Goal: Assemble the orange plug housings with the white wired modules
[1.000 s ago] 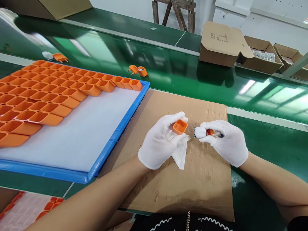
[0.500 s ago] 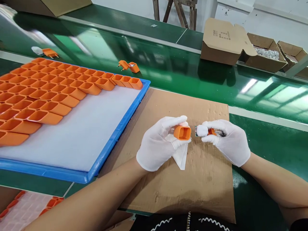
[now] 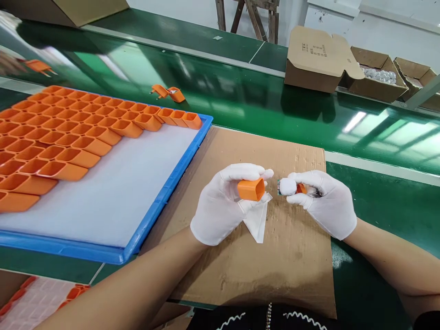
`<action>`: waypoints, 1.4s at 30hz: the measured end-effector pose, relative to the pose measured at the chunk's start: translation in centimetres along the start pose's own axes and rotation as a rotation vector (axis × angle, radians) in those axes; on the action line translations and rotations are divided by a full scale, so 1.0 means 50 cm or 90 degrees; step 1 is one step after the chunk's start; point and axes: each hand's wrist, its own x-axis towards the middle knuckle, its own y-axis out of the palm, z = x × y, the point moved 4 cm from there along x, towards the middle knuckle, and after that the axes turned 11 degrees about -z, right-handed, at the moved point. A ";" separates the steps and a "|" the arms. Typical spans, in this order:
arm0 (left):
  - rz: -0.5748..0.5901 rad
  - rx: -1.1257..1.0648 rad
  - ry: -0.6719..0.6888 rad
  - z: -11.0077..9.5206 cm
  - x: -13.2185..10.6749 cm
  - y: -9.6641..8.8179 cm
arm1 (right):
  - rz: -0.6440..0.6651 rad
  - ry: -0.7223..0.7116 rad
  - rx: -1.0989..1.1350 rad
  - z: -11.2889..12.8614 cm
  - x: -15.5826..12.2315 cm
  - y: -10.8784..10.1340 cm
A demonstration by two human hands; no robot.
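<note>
My left hand (image 3: 222,204), in a white glove, grips an orange plastic shell (image 3: 251,189) lying on its side with the open end turned right; a white cloth (image 3: 257,220) hangs under the fingers. My right hand (image 3: 323,201), also gloved, pinches a small orange insert with a green board (image 3: 299,188) and metal prongs, its tip a few centimetres from the shell's opening. Both hands hover over a brown cardboard sheet (image 3: 275,256).
A blue tray (image 3: 165,192) with white foam holds several rows of orange shells (image 3: 68,137) at the left. On the green conveyor belt (image 3: 257,105) lies an orange plug piece (image 3: 170,93). Open cardboard boxes (image 3: 319,57) stand at the back right.
My left hand has rotated the shell from opening-up to lying sideways, opening facing the right hand. The loose orange pieces on the belt have drifted left.
</note>
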 end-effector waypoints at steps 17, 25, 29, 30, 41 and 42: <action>0.146 -0.248 -0.502 0.013 0.003 0.015 | 0.011 0.053 -0.014 -0.004 -0.002 0.004; 0.121 -0.179 -0.495 0.009 0.010 0.019 | 0.013 0.186 0.105 -0.018 0.002 0.011; 0.091 -0.176 -0.476 0.023 0.006 0.016 | 0.020 0.189 0.109 -0.017 0.000 0.013; 0.080 -0.169 -0.461 0.027 0.005 0.014 | 0.017 0.170 0.093 -0.013 -0.001 0.012; 0.195 -0.070 -0.434 0.034 -0.003 0.025 | -0.038 -0.085 -0.073 0.007 -0.025 0.019; 0.179 -0.065 -0.431 0.035 -0.003 0.023 | -0.033 -0.093 -0.097 0.003 -0.028 0.021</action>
